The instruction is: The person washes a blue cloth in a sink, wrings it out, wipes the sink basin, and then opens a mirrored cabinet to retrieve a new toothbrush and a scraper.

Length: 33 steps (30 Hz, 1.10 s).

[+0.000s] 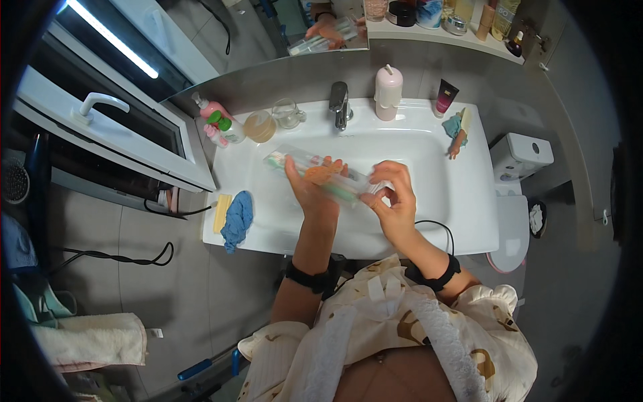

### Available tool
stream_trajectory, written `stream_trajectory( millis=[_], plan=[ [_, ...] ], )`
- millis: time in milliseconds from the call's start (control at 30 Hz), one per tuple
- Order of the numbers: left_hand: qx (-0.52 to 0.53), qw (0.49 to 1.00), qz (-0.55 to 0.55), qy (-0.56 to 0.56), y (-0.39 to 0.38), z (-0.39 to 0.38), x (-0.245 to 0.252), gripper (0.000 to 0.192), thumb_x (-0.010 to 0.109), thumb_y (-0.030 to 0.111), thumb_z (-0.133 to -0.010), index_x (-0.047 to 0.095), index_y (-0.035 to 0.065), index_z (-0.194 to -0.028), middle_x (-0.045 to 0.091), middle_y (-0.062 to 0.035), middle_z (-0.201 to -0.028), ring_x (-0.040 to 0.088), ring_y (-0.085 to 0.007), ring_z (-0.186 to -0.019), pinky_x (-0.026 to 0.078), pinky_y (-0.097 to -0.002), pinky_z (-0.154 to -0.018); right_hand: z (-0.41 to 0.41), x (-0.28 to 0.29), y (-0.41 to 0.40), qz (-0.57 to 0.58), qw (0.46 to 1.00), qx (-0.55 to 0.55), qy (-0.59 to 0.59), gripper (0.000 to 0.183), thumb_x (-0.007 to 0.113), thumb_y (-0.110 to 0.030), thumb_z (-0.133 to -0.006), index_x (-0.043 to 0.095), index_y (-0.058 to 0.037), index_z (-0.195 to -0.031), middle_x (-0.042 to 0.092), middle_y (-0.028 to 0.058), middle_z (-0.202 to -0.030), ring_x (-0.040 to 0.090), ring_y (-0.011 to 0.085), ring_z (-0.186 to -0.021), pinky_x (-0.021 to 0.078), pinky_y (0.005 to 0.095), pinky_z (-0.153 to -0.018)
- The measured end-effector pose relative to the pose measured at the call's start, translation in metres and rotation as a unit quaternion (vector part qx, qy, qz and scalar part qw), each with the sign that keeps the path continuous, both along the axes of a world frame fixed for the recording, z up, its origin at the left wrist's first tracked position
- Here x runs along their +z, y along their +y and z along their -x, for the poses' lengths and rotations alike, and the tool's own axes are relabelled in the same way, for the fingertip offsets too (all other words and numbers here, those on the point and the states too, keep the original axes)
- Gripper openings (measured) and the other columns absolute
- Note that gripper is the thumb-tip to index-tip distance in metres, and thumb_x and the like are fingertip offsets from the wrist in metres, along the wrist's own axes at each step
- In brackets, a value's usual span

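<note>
Above the white washbasin [382, 151], my left hand [319, 188] supports a clear plastic pouch [289, 156] from below, its thumb and fingers around it. Whitish and green long items lie inside the pouch; what they are I cannot tell for sure. An orange, flat thing [321, 174] shows at my left palm, in or against the pouch. My right hand [392, 193] pinches the pouch's right end between thumb and fingers. Behind the pouch stands the basin's chrome faucet [341, 108].
Pump bottles [231, 129], a round amber container [259, 126] and a glass mug [288, 114] stand at the back left. A blue cloth [237, 221] lies at the front left rim. A pink-white bottle [388, 95] and a dark tube [445, 98] stand behind.
</note>
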<state>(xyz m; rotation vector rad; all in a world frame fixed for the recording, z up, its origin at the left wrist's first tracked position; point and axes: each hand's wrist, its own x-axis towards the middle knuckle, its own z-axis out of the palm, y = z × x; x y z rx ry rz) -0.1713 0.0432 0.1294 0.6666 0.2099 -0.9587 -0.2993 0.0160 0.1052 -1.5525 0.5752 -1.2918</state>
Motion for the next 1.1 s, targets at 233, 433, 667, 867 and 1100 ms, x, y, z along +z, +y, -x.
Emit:
stream_trajectory(
  millis=[233,433,667,867,1100],
  plan=[
    [-0.078,0.992,0.007,-0.104,0.01,-0.015,-0.029,0.055,0.048,0.046,-0.081,0.032,0.002,-0.111,0.041,-0.0125,-0.1,0.048,-0.0266,-0.088,0.042,-0.0421,-0.081,-0.006,0.01,-0.008,-0.024,0.993,0.09,0.073,0.014,0.066,-0.008,-0.073,0.054,-0.0047,-0.079,0.051,0.0009,-0.081,0.047,0.0076,-0.07,0.035,0.0198,-0.051],
    [0.002,0.994,-0.02,-0.105,0.017,-0.011,-0.017,0.063,0.051,0.043,-0.081,0.021,0.0059,-0.122,0.031,-0.0135,-0.11,0.043,-0.0269,-0.096,0.041,-0.0433,-0.084,-0.02,0.012,0.003,-0.153,0.978,0.131,0.052,0.023,0.066,-0.01,-0.074,0.051,-0.0046,-0.089,0.05,0.0007,-0.083,0.046,0.007,-0.069,0.0359,0.0193,-0.052],
    [0.103,0.986,-0.061,-0.111,0.018,-0.012,-0.019,0.052,0.05,0.047,-0.082,0.033,0.0051,-0.108,0.038,-0.0127,-0.098,0.048,-0.0244,-0.078,0.043,-0.0385,-0.072,-0.029,0.011,0.005,-0.373,0.903,0.206,-0.054,0.031,0.058,0.002,-0.071,0.046,-0.0029,-0.1,0.053,0.007,-0.088,0.05,0.0103,-0.072,0.0416,0.0229,-0.059],
    [0.119,0.984,-0.078,-0.104,0.022,-0.025,-0.018,0.057,0.05,0.046,-0.082,0.03,0.0053,-0.116,0.038,-0.0111,-0.098,0.047,-0.0249,-0.078,0.043,-0.0372,-0.069,-0.034,0.016,0.001,-0.335,0.916,0.22,0.015,0.036,0.051,0.009,-0.067,0.046,-0.0025,-0.101,0.052,0.0114,-0.102,0.054,0.0174,-0.089,0.0492,0.0285,-0.072],
    [0.143,0.987,-0.071,-0.029,0.02,-0.04,-0.035,0.056,0.044,0.048,-0.083,0.028,0.0038,-0.114,0.038,-0.0124,-0.099,0.048,-0.0278,-0.082,0.045,-0.0401,-0.074,-0.044,0.015,0.011,-0.157,0.982,0.091,0.052,0.035,0.061,0.005,-0.065,0.046,-0.0037,-0.096,0.05,0.0074,-0.097,0.051,0.0156,-0.085,0.0424,0.0261,-0.067]
  ],
)
